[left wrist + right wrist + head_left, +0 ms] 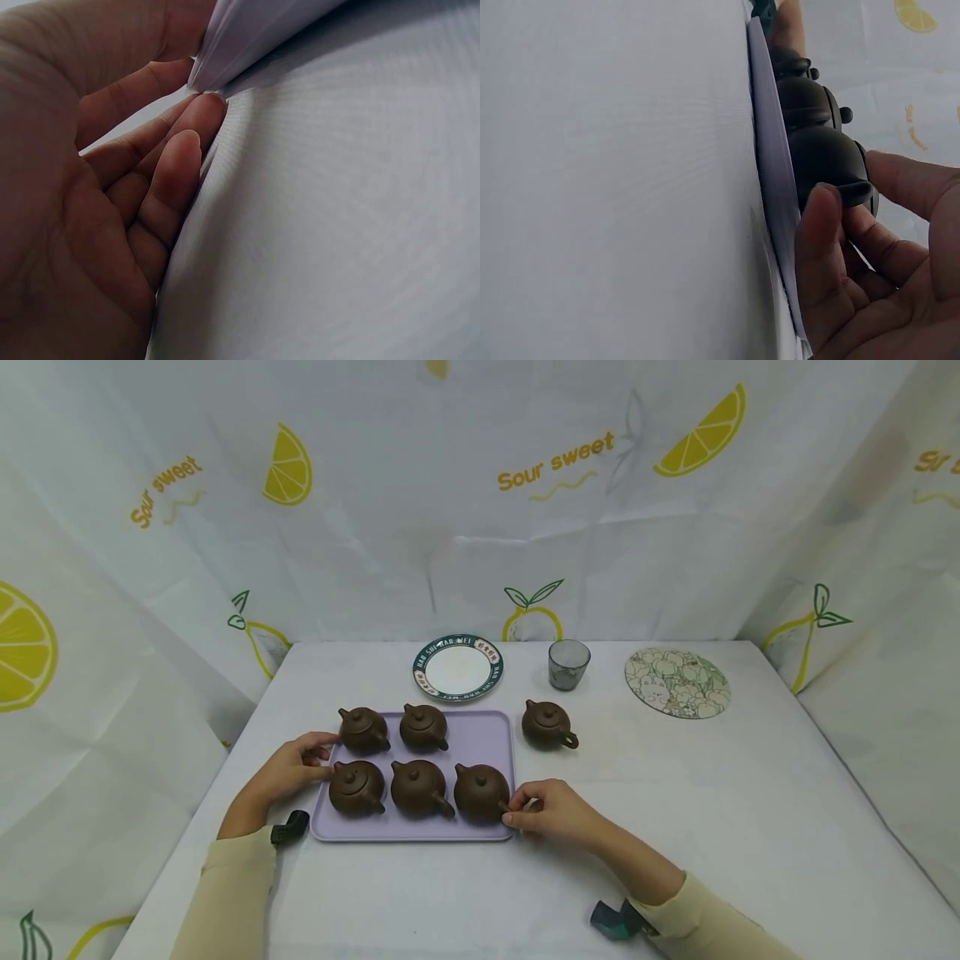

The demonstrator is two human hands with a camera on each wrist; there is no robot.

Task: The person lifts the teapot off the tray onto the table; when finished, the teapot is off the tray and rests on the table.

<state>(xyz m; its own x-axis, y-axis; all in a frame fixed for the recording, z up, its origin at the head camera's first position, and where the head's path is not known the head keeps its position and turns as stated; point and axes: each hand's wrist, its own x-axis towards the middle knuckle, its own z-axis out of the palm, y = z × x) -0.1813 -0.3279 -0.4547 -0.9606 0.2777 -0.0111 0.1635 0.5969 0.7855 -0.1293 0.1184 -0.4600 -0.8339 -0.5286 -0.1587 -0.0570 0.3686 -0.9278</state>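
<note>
The right hand (561,814) has its fingers pinching the handle (855,193) of the brown teapot (477,793) at four o'clock on the lilac tray (483,739); the left hand (285,772) meets the tray at nine o'clock, though I cannot tell whether its fingers grip. The pot looks rigid, smooth, breakable, probably fairly light; its handle offers the surest hold, the lid (482,779) wanting steadying.

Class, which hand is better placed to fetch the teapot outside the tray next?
Probably the right hand: it is nearer that teapot; the left hand is at the opposite edge of the tray.
</note>
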